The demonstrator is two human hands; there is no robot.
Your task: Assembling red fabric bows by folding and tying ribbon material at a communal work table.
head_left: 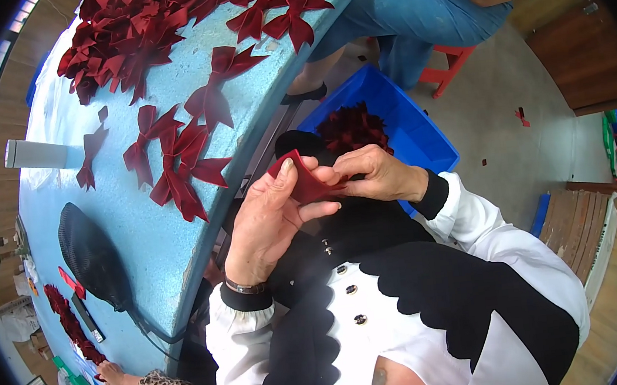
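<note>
Red ribbon (306,184) ran between the two hands on my feed, above the lap and just off the edge of the blue table (157,244). I saw the left hand (270,215) closed on it, thumb pressing the cloth against the fingers. The right hand (377,173) pinched the other end, thumb and fingertips drawn together; the folds there were partly hidden, so I couldn't quite tell how they lay. Loose bows (181,164) were scattered on the table, with a pile (123,43) farther off. Beyond the hands, a blue bin (426,144) held more dark red cloth (353,129).
</note>
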